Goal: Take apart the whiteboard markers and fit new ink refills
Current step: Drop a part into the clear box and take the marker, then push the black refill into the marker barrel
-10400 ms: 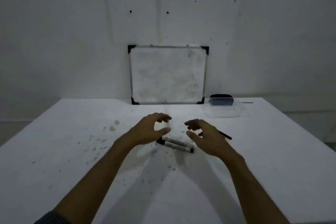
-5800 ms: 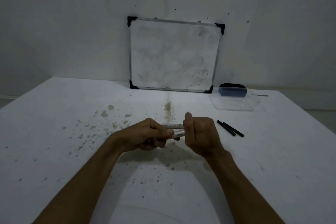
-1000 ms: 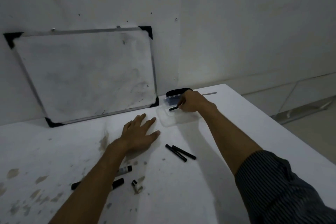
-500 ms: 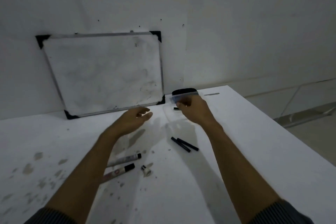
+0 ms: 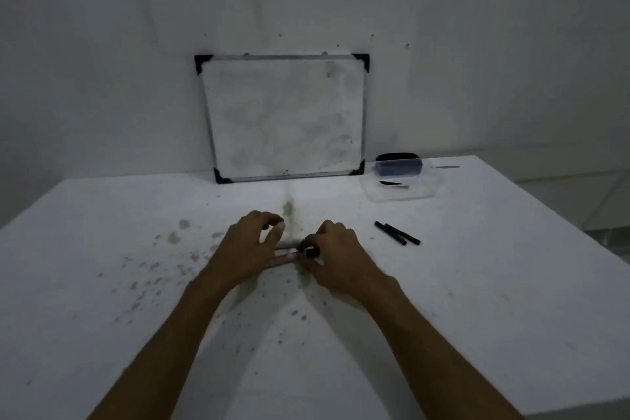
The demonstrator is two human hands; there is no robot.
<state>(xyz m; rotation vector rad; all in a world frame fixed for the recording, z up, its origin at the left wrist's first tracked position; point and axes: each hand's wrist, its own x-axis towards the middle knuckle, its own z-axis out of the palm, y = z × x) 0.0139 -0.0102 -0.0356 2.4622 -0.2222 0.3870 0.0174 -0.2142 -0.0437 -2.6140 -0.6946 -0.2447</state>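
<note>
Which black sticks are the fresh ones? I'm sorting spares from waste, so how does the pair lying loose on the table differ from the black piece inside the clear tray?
The loose pair lies on the bare table, nearer the right hand; the black piece sits inside the clear tray near the wall. The pair is two sticks lying side by side; the tray piece lies alone. All are slim, black and untouched.

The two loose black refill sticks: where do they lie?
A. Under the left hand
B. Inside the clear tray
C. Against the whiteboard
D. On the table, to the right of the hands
D: the two black refill sticks lie side by side on the table, right of the right hand.
</note>
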